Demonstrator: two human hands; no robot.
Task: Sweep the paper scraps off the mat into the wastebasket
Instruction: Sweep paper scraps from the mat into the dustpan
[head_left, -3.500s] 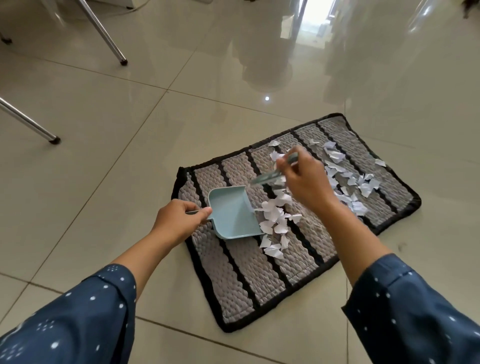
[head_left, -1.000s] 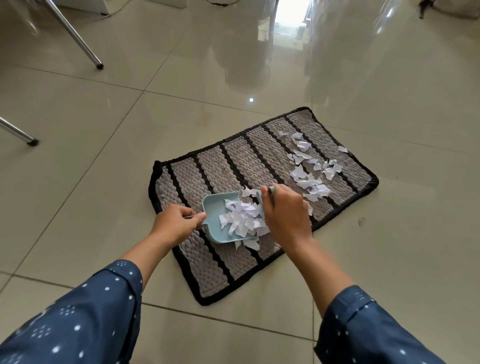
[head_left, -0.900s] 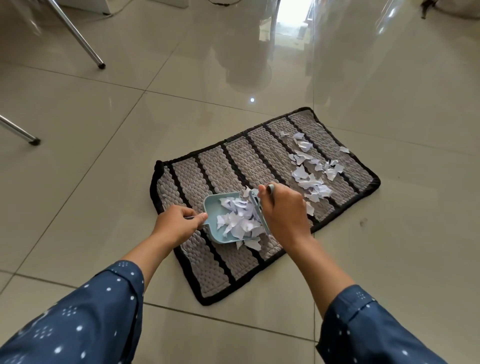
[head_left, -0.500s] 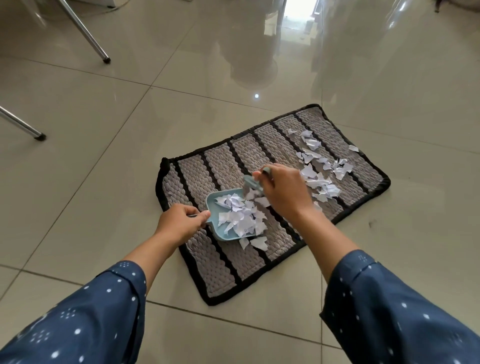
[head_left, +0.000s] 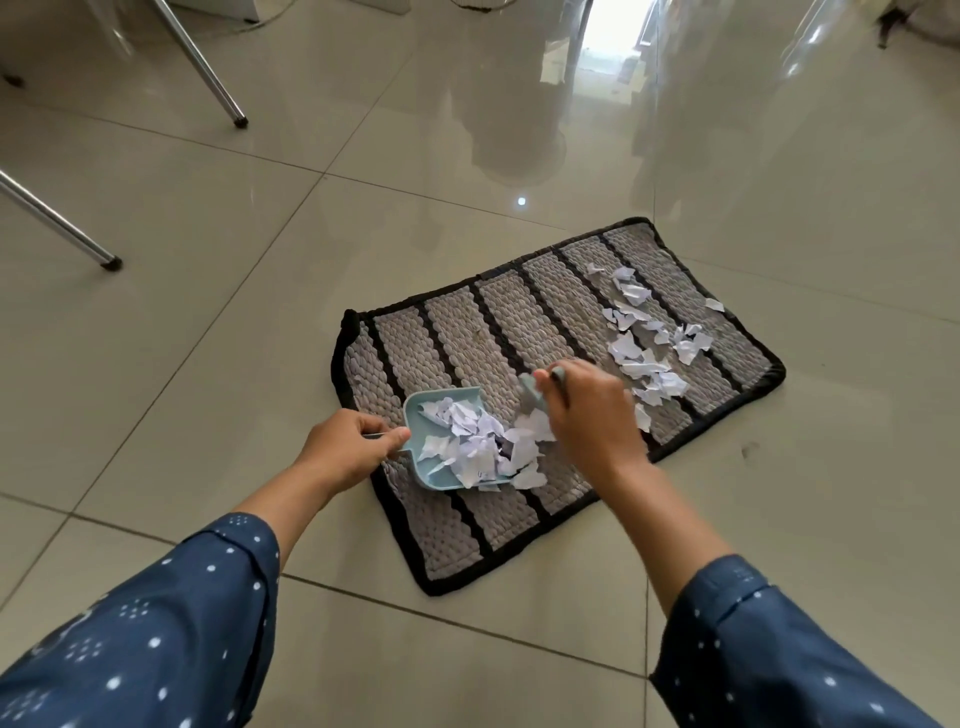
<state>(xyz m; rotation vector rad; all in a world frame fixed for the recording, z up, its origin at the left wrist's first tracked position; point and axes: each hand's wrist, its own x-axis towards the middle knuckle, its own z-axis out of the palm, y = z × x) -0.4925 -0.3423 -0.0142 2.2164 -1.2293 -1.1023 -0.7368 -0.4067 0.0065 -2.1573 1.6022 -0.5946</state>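
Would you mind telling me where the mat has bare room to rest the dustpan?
Bare: the mat stripes beyond the dustpan, and its near corner below it. Crowded: the far-right scraps and the pile at the right hand.

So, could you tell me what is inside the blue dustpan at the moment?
The dustpan holds a heap of white paper scraps, some spilling over its open edge onto the mat. The pan floor beneath the heap is mostly covered, so anything under it cannot be seen.

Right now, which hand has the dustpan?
The left hand grips the dustpan by its handle; the right hand holds the brush.
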